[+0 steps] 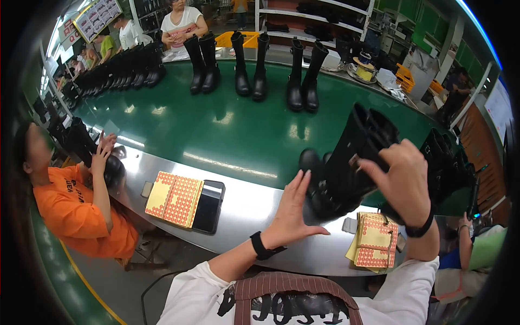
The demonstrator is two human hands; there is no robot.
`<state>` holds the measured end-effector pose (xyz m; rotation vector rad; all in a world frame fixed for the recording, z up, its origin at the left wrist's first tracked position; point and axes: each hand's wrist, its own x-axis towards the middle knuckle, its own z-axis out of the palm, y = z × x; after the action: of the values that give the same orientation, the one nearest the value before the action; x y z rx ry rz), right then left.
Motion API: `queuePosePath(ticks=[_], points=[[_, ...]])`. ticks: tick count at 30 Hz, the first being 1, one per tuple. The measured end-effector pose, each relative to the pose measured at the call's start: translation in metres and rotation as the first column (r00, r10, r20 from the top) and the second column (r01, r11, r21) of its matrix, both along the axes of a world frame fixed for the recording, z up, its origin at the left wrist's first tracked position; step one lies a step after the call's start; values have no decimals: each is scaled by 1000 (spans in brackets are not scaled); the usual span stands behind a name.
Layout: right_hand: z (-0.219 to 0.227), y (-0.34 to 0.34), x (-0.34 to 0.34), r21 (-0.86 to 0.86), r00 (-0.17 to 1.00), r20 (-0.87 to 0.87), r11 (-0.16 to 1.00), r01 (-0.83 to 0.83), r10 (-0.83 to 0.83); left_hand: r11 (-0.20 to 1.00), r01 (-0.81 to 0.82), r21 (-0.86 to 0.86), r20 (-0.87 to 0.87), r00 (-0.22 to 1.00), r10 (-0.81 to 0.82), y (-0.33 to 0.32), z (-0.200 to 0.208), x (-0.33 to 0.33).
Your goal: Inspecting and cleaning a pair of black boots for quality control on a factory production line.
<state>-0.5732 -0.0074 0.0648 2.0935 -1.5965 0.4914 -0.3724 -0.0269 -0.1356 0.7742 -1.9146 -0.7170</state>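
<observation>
A pair of tall black boots [346,168] leans at an angle over the metal ledge in front of me, shafts up to the right and toes to the left. My right hand [403,181] is closed at the side of a boot shaft, fingers curled and thumb along it, beside a small metallic buckle [353,161]. My left hand [292,214] is open, its thumb spread wide and its fingertips by the front of the lower boot. Whether those fingertips press on the leather I cannot tell.
A green conveyor belt [238,130] carries several more black boots. On the metal ledge lie yellow sticker sheets [176,199], a black tablet-like tray [210,206] and another sticker stack [375,241]. A co-worker in orange [81,211] handles a boot at left; another person's arm [466,238] shows at right.
</observation>
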Motion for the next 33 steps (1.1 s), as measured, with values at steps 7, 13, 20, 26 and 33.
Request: queuePosePath(ticks=[7, 13, 20, 26, 33], points=[[-16, 41, 18, 21, 852, 321, 896, -444, 414, 990, -134, -48, -45, 990, 132, 19, -7, -22], [-21, 39, 6, -20, 827, 331, 879, -476, 455, 991, -133, 22, -80, 988, 134, 19, -11, -36], [-17, 37, 24, -91, 804, 451, 917, -389, 387, 971, -114, 212, -271, 947, 171, 2, 7, -28], [-57, 57, -26, -284, 706, 470, 848, -447, 530, 906, 135, 402, -139, 987, -85, 15, -3, 50], [-172, 56, -37, 111, 273, 962, 902, -418, 8, 840, 4, 542, -110, 992, 66, 37, -30, 44]])
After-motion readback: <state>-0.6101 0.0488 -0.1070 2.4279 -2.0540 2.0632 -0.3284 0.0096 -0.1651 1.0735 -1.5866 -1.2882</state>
